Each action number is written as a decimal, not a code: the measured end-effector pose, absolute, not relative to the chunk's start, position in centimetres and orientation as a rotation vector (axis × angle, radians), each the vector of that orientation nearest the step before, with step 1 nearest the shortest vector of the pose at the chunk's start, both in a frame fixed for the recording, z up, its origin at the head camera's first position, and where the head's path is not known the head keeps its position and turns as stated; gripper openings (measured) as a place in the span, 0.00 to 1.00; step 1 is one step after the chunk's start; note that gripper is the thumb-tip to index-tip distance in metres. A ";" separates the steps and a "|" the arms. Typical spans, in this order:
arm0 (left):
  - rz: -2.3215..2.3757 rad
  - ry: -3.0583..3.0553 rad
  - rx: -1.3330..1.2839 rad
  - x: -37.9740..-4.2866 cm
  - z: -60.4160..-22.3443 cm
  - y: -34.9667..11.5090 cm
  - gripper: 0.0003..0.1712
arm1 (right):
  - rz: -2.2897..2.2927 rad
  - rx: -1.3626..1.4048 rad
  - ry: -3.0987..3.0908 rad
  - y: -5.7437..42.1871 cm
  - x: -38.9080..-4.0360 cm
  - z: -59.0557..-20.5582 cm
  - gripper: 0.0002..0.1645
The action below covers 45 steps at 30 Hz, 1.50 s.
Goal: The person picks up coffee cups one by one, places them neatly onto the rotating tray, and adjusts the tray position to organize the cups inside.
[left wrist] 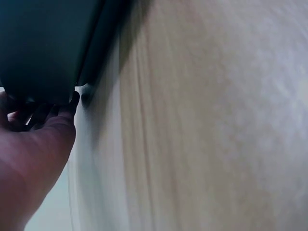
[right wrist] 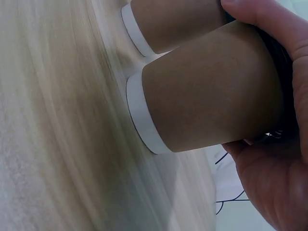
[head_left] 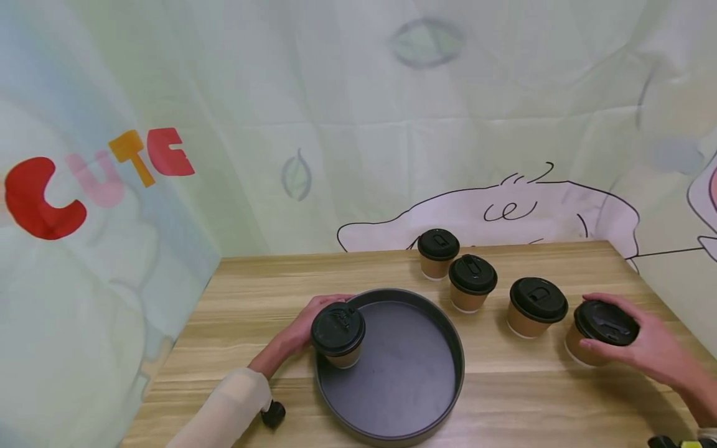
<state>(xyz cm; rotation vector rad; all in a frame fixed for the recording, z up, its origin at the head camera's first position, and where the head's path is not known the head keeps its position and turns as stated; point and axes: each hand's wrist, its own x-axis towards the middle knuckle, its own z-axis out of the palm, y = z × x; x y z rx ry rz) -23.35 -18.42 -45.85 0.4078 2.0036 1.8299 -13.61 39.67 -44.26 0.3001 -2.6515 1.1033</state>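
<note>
My right hand (head_left: 652, 342) grips the rightmost paper cup (head_left: 582, 348) around its black lid, thumb on the near side and fingers over the far side. In the right wrist view that brown cup (right wrist: 211, 91) has a white base band close over the wood. My left hand (head_left: 313, 317) holds the left edge of a round dark pan (head_left: 456, 348); in the left wrist view its fingers (left wrist: 60, 115) curl at the pan's dark wall (left wrist: 43, 48). One lidded cup (head_left: 338, 333) stands inside the pan at its left, partly hiding that hand.
Three more lidded cups stand right of the pan: one at the back (head_left: 438, 252), one before it (head_left: 472, 283), and one (head_left: 534, 308) beside the gripped cup. The wooden table (head_left: 269, 286) meets a printed cloth backdrop (head_left: 252, 186) behind and at the left.
</note>
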 end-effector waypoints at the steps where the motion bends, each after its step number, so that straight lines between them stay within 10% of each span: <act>1: 1.830 2.006 0.409 -23.3 -45.8 -18.4 0.28 | 1.108 0.293 -2.647 39.7 -13.7 -44.3 0.47; 45: 1.777 2.065 0.384 -23.5 -45.9 -18.4 0.27 | 1.128 0.555 -2.454 33.8 -18.5 -32.2 0.49</act>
